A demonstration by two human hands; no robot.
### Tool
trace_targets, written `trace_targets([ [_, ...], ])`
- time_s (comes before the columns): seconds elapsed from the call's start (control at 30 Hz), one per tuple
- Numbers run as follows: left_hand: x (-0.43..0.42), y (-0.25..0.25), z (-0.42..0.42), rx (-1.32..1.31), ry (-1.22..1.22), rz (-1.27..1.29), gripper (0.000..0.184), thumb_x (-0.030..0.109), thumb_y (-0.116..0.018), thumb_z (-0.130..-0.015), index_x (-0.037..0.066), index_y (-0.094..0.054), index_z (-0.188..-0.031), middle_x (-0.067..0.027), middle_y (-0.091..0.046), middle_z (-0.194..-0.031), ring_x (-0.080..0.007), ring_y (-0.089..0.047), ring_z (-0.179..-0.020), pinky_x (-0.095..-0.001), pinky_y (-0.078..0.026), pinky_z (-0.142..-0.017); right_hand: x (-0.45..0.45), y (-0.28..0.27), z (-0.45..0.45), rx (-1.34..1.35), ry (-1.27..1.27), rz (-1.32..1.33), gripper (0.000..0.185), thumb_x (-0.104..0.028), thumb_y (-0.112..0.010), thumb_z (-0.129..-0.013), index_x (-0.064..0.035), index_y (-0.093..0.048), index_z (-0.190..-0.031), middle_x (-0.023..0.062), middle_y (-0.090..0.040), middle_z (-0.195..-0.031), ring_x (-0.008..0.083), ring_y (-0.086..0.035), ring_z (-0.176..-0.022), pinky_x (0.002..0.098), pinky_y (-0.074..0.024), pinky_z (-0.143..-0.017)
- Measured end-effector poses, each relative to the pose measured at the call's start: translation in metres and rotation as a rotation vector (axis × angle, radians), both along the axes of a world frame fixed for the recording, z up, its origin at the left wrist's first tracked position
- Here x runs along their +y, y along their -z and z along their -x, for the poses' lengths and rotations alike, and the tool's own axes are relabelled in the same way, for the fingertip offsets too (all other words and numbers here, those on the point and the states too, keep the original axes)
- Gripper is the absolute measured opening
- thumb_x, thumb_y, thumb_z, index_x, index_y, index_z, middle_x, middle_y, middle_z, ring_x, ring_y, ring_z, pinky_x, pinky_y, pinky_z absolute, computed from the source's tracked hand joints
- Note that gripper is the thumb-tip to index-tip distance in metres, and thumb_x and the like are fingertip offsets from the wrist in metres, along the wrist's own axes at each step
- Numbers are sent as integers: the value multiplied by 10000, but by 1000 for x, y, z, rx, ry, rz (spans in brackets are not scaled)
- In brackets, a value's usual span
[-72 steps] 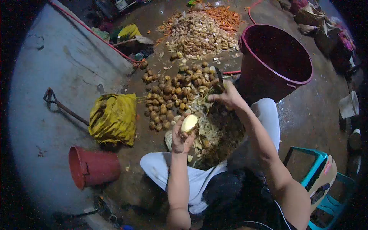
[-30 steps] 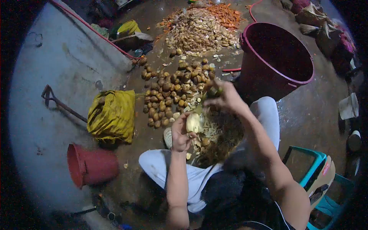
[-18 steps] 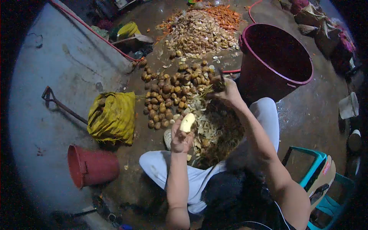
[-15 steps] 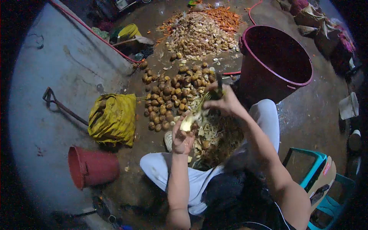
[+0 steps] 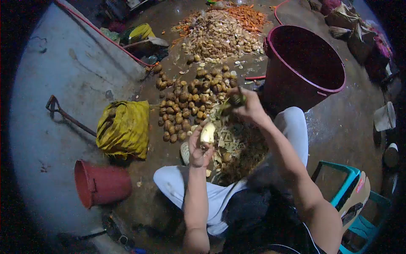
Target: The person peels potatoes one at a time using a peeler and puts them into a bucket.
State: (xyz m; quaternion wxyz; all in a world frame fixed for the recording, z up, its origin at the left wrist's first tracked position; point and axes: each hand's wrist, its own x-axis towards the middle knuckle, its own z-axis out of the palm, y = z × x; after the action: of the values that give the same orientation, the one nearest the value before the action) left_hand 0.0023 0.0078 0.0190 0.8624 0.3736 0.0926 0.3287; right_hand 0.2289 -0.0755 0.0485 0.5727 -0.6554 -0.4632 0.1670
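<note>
My left hand [image 5: 200, 147] is wrapped around a pale, peeled root vegetable [image 5: 207, 133], holding it upright above the scraps. Up and to the right, my right hand [image 5: 250, 108] is closed on a dark, narrow tool [image 5: 240, 94], its kind blurred. Greenish strips hang near its fingers, apart from the vegetable. Below both hands lies a heap of pale peelings [image 5: 228, 146] between my knees. Just beyond the left hand, many round brown unpeeled roots [image 5: 184, 99] cover the floor.
A tall maroon bin [image 5: 292, 80] stands at the right, beside my knee. To the left are a yellow sack [image 5: 124, 129] and a red bucket [image 5: 110, 184]. Pale peeled pieces [image 5: 224, 36] and orange ones [image 5: 249, 19] are heaped farther back. A teal stool [image 5: 344, 182] stands at the lower right.
My right hand has drawn slightly up and away from the vegetable, and the tool has tilted. My left hand still holds the vegetable, which now shows more upright.
</note>
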Motion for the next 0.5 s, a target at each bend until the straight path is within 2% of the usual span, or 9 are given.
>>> trace_targets([
  [0.03, 2, 1, -1, 30, -37, -23, 819, 236, -864, -658, -66, -451, -1297, -161, -560, -1273, -246, -584, -1133, -354, -502, -955, 3, 2, -6, 144, 36, -28, 517, -186, -867, -629, -8, -633, -1054, 135, -701, -961, 214, -674, -953, 315, -508, -858],
  [0.1, 2, -4, -2, 4, -29, -57, 833, 232, -869, -646, -67, -444, -1298, -154, -565, -1262, -235, -584, -1132, -350, -505, -951, 3, -1, -12, -59, 81, 2, 412, -77, -853, -652, 7, -631, -988, 44, -660, -883, 114, -592, -863, 287, -488, -789],
  [0.17, 2, -4, -2, 65, 21, -88, 841, 232, -870, -640, -63, -437, -1297, -151, -567, -1253, -227, -580, -1136, -350, -500, -957, 4, 2, 4, -222, -61, -224, 423, -98, -864, -645, 6, -633, -983, 61, -653, -894, 128, -591, -883, 296, -480, -810],
  [0.23, 1, -4, -4, 92, 34, -102, 847, 231, -872, -634, -62, -433, -1297, -149, -571, -1244, -224, -582, -1131, -348, -500, -956, -5, -15, 15, -62, -239, -140, 391, -31, -818, -663, 3, -633, -1006, 51, -657, -936, 107, -578, -918, 284, -474, -831],
  [0.3, -3, -6, -1, 185, -16, -98, 863, 232, -880, -620, -60, -433, -1299, -148, -583, -1223, -220, -602, -1096, -345, -502, -953, -5, -14, 4, 17, -27, 12, 356, 44, -755, -680, 6, -633, -1013, 45, -663, -949, 97, -568, -932, 272, -472, -843],
  [0.33, 1, -1, 0, 103, 20, -83, 855, 173, -877, -609, -61, -431, -1300, -147, -595, -1203, -227, -600, -1104, -341, -499, -958, 1, -14, -11, -43, 20, 2, 364, 36, -760, -669, -5, -641, -1010, 46, -665, -955, 100, -568, -917, 270, -480, -829],
  [0.37, 4, 1, 1, 100, 20, -90, 855, 173, -877, -609, -61, -431, -1300, -147, -595, -1203, -227, -600, -1104, -341, -499, -958, -1, -11, -11, 237, -42, -99, 395, -66, -832, -659, -16, -646, -1003, 60, -671, -933, 119, -592, -883, 292, -488, -812],
  [0.43, 2, -8, 0, 90, 123, -134, 790, 69, -854, -637, -43, -446, -1304, -108, -600, -1176, -194, -600, -1061, -299, -482, -925, -3, -16, -8, -266, -22, -152, 436, -140, -871, -651, -16, -644, -1001, 73, -674, -907, 146, -613, -857, 319, -494, -817],
  [0.5, -2, -14, -3, 127, 131, -105, 794, 40, -855, -623, -45, -449, -1301, -109, -603, -1172, -197, -602, -1058, -298, -485, -916, -2, -9, 2, -196, -212, -132, 473, -161, -892, -631, -11, -641, -1003, 71, -675, -885, 153, -617, -840, 325, -497, -825],
])
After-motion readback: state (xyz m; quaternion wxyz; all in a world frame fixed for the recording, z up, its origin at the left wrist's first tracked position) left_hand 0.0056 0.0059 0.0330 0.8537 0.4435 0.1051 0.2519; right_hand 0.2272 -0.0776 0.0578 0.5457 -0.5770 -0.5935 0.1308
